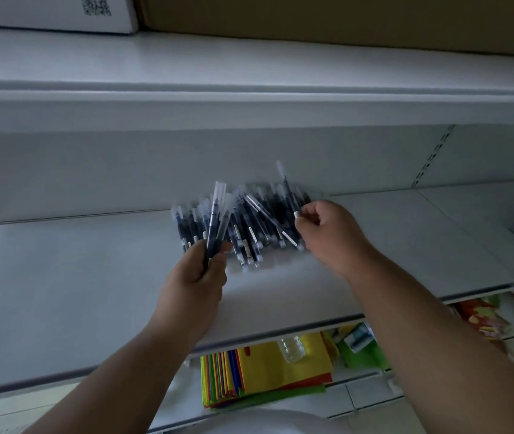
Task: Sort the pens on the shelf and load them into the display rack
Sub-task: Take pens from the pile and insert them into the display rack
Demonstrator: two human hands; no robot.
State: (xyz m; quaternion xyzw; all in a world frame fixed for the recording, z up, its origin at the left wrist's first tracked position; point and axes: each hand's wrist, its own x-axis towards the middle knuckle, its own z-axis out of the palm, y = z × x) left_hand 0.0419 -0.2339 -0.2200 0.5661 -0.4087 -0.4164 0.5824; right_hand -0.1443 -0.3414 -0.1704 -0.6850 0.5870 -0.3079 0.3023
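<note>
Head view:
Left hand (197, 270): fingers curling round a small bunch of pens (216, 214), holding them upright.
Right hand (327, 233): fingertips pinching one pen (287, 186) by its lower end.
Pen pile (249, 227): lying loose on the white shelf (77, 292), by the back wall, between the hands.

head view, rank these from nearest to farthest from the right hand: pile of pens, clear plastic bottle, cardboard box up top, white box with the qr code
From the right hand:
1. pile of pens, touching it, on the shelf just to its left.
2. clear plastic bottle, on the lower shelf, below the hand.
3. cardboard box, top shelf, above the hand.
4. white box with the QR code, top shelf, far left.
</note>
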